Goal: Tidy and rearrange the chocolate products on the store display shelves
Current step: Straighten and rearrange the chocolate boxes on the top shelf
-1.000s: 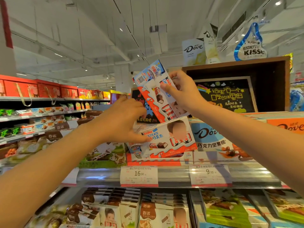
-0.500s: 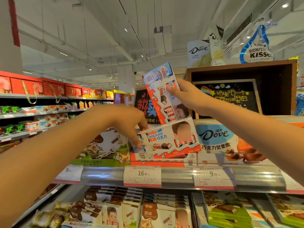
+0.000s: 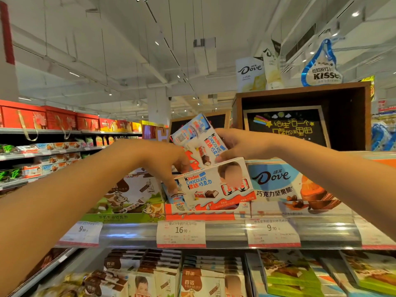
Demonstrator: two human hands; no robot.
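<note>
Landmark: the 16.90 price tag [image 3: 181, 233] on the shelf rail [image 3: 225, 233]; every place below is given from it.
Your right hand [image 3: 240, 144]: above the tag and a little to its right, fingers and thumb curled round the right edge of a raised Kinder box [image 3: 198, 138], which it grips.
Raised Kinder box: high above the tag, tilted with its top leaning left, its lower end down behind the front Kinder box [image 3: 214, 185].
Your left hand [image 3: 169, 162]: above the tag and slightly left, palm down, fingers bent downward; the fingertips [image 3: 172, 188] touch the left end of the front Kinder box. You pinch or press that end; which one cannot be told.
Front Kinder box: directly above the tag, face toward you, tilted with its right end higher, sitting in the orange and white Kinder tray [image 3: 205, 215].
Dove carton [image 3: 278, 185]: up and to the right of the tag, just beside the front Kinder box, above the 9.90 tag [image 3: 273, 231].
Cow-print carton [image 3: 128, 198]: up and to the left of the tag, partly behind your left forearm.
Lower shelf packs [image 3: 199, 279]: straight below the tag, standing in rows.
Chalkboard sign [image 3: 287, 127]: far above and right of the tag, inside a dark wooden case.
</note>
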